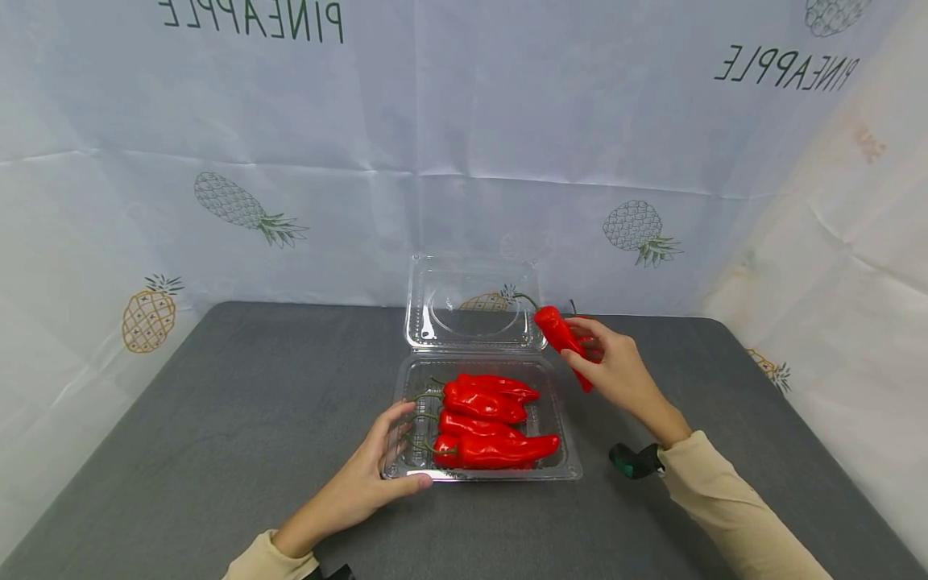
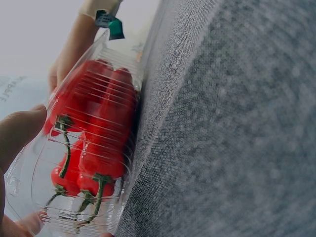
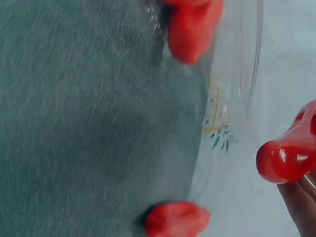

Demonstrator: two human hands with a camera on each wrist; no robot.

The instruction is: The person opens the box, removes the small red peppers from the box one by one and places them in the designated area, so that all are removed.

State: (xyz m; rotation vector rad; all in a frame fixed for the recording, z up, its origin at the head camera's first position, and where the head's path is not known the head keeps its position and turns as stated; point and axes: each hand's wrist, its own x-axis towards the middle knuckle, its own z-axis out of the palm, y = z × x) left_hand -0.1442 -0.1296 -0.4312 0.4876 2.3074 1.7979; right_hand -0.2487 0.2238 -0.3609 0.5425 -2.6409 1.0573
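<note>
A clear plastic clamshell container (image 1: 567,466) lies on the table with its lid (image 1: 413,330) raised at the back. Several red peppers (image 1: 500,451) with green stems lie in its base, stems to the left. My left hand (image 1: 362,483) grips the front left corner, thumb along the front edge and fingers at the left side; the left wrist view shows its thumb (image 2: 22,131) by the rim. Above the table, right of the lid, my right hand (image 1: 616,366) holds one red pepper (image 1: 554,329) between thumb and fingers, stem pointing up and left.
Another red pepper (image 3: 175,219) lies on the grey table (image 1: 275,403), mostly hidden behind my right hand in the head view. A pale cloth (image 1: 464,121) printed with pineapples hangs behind the table and along its sides.
</note>
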